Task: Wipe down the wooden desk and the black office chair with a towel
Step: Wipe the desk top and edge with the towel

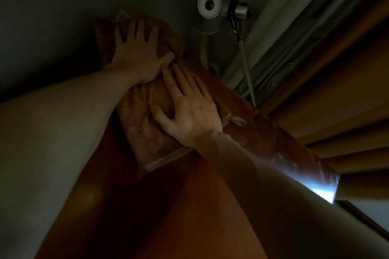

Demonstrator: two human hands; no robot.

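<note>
A brownish towel (145, 139) lies stretched along the far part of the reddish wooden desk (189, 206), in dim light. My left hand (137, 50) presses flat on the towel's far end with its fingers spread. Nearer to me, my right hand (189, 109) lies flat on the towel's middle, fingers straight and pointing away. Both forearms reach in from the bottom of the view. The black office chair is not in view.
A grey desk lamp (209, 11) with a cable stands at the desk's far end by the wall. Folded curtains (315, 59) hang along the desk's right edge. A bright glint (324, 191) shows on the right edge.
</note>
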